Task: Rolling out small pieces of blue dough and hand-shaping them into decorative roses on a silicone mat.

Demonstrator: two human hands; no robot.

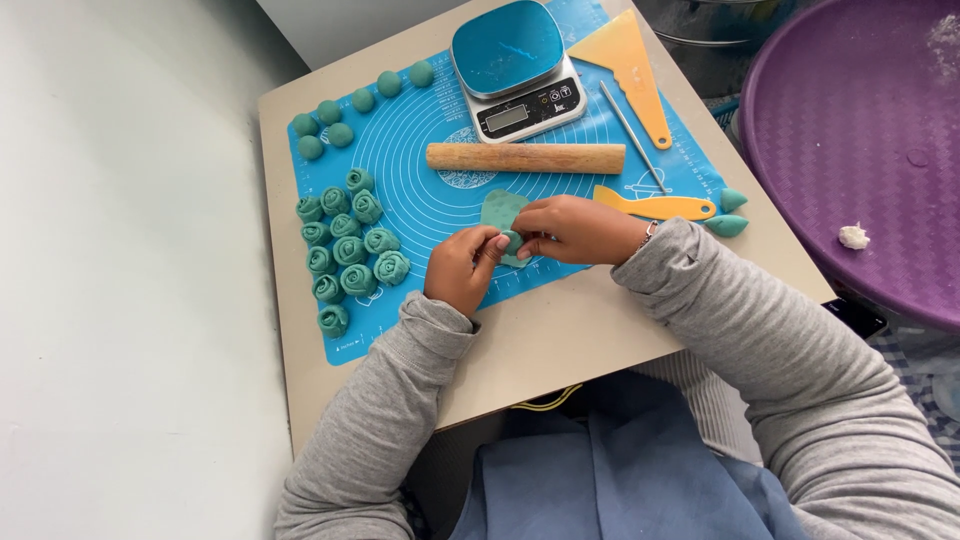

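Pale grey-green floor on one side, and a small beige bench (560, 340) takes up the middle, with a big purple tray (850, 150) sitting off to the right holding a little white lump (853, 236). Most of the bench is covered by a blue mat (420, 200) printed with circles. At the far edge of the mat sits a kitchen scale (515, 68) with a blue top, next to it a yellow scraper (628, 62), and just in front lies a wooden rolling pin (525, 158). A thin metal stick (632, 136) and a smaller yellow cutter (655, 207) lie to the right, with two pointed teal bits (730, 212) beside them. On the left side there's a cluster of finished teal dough roses (345, 250), and above those a loose row of plain teal balls (350, 108). Both hands meet close together mid-mat: the left hand (462, 268) and right hand (575, 230) are both pinched on a flat teal dough piece (500, 212), curling its near end, so it's half lifted off the mat just below the rolling pin.
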